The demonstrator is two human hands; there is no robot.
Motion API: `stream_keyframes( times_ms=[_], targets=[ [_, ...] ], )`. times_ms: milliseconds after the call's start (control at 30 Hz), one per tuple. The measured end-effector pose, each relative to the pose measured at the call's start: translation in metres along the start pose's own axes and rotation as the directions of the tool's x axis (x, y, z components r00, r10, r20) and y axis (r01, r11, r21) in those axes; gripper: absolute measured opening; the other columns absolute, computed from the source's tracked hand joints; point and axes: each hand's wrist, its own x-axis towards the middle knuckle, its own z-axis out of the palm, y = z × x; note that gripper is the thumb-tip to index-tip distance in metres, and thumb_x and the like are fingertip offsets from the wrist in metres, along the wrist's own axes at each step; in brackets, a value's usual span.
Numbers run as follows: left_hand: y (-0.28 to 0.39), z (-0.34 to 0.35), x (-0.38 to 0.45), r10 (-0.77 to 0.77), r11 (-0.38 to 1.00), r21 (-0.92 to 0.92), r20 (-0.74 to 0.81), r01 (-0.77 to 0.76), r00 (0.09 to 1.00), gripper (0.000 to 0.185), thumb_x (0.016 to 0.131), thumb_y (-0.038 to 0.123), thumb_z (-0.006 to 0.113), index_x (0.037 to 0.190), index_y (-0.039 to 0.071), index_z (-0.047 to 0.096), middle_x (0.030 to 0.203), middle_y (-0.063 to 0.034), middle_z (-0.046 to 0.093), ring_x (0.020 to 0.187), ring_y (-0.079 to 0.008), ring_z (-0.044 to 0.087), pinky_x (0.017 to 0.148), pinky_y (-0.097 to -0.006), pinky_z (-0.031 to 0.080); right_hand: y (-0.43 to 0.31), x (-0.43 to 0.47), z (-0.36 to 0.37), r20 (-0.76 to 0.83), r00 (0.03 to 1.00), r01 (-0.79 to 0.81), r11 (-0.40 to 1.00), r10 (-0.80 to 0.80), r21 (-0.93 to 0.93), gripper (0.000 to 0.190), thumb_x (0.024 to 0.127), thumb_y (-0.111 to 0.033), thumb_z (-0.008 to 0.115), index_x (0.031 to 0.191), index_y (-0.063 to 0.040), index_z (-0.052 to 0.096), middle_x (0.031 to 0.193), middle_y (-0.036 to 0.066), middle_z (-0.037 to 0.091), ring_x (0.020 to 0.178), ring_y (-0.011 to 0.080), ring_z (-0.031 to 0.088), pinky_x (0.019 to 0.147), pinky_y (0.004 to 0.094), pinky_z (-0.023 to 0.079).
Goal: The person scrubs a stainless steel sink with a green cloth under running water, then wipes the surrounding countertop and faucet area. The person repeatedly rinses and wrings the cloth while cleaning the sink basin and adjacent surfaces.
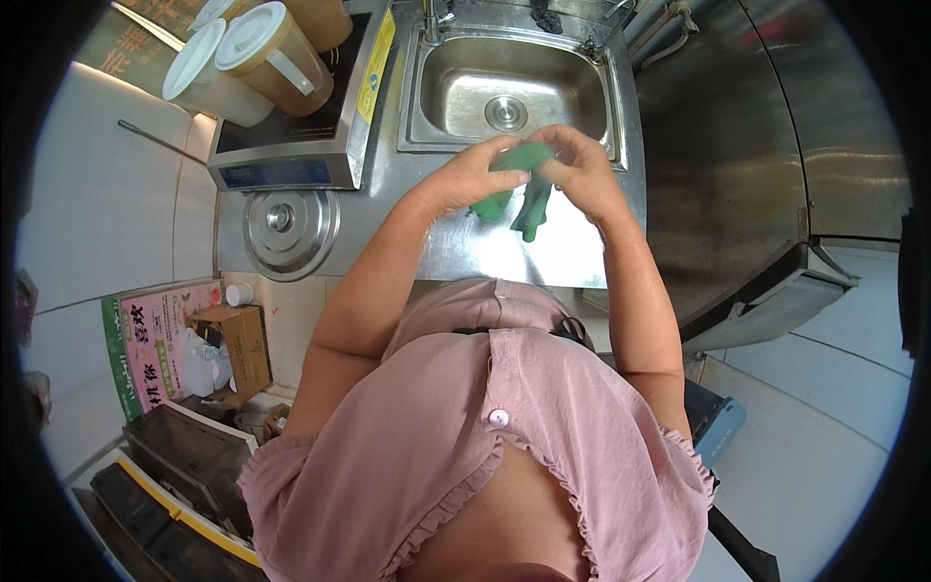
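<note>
A damp-looking green cloth (525,156) is bunched between my two hands, above the front rim of the stainless steel sink (409,94). My left hand (476,174) grips its left side, with the thumb across the front. On the right, my right hand (578,167) pinches the cloth's other side with bent fingers. Two loose ends of the cloth hang down over the bright steel counter (465,251). Parts of the fingers behind the cloth are hidden. The sink's round drain strainer (506,113) lies just beyond the hands.
Lidded plastic pitchers (280,62) stand on an induction cooker (291,164) at the left. Nearer lies a round steel lid (291,240). A faucet (432,25) rises behind the sink. Steel cabinet doors (720,145) flank the right side; a cardboard box (247,353) sits lower left.
</note>
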Motion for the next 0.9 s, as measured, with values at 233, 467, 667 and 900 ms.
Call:
stream_keyframes(
  times_ms=[233, 467, 667, 900],
  targets=[
    [0.002, 0.009, -0.008, 0.033, 0.917, -0.398, 0.039, -0.015, 0.999, 0.061, 0.082, 0.020, 0.074, 0.133, 0.004, 0.045, 0.110, -0.0051, 0.056, 0.101, -0.0141, 0.055, 0.089, -0.0296, 0.046, -0.015, 0.007, 0.024, -0.058, 0.966, -0.214, 0.908, 0.250, 0.360, 0.026, 0.081, -0.004, 0.060, 0.106, -0.002, 0.060, 0.084, 0.002, 0.060, 0.063, 0.0084, 0.053, 0.055, 0.0236, 0.046],
    [-0.022, 0.018, -0.004, -0.066, 0.909, -0.412, -0.009, 0.057, 0.998, 0.040, 0.079, 0.012, 0.072, 0.112, 0.007, 0.051, 0.093, 0.0008, 0.054, 0.087, -0.0104, 0.057, 0.073, -0.0265, 0.049, 0.011, 0.007, 0.030, -0.036, 0.914, -0.275, 0.683, 0.404, 0.677, 0.028, 0.083, 0.000, 0.056, 0.112, 0.000, 0.056, 0.086, 0.006, 0.060, 0.065, 0.0121, 0.058, 0.060, 0.0246, 0.050],
    [-0.034, 0.010, 0.004, -0.368, 0.689, -0.662, 0.028, 0.293, 0.929, 0.017, 0.079, 0.006, 0.062, 0.093, 0.005, 0.053, 0.073, -0.0017, 0.051, 0.060, -0.0101, 0.050, 0.052, -0.0260, 0.042, 0.035, -0.005, 0.023, -0.210, 0.948, 0.180, 0.946, -0.241, -0.270, 0.054, 0.073, 0.009, 0.054, 0.124, -0.009, 0.054, 0.115, 0.014, 0.054, 0.077, 0.0181, 0.063, 0.070, 0.0270, 0.053],
    [-0.013, -0.005, 0.027, -0.427, 0.650, -0.561, 0.289, 0.513, 0.857, 0.009, 0.077, 0.002, 0.056, 0.082, 0.005, 0.049, 0.062, -0.0016, 0.045, 0.046, -0.0092, 0.040, 0.040, -0.0242, 0.030, 0.051, 0.021, -0.003, 0.366, 0.717, 0.609, 0.279, -0.592, -0.742, 0.057, 0.073, -0.019, 0.066, 0.128, -0.026, 0.055, 0.139, 0.012, 0.043, 0.124, 0.0331, 0.044, 0.105, 0.0459, 0.035]
  ],
)
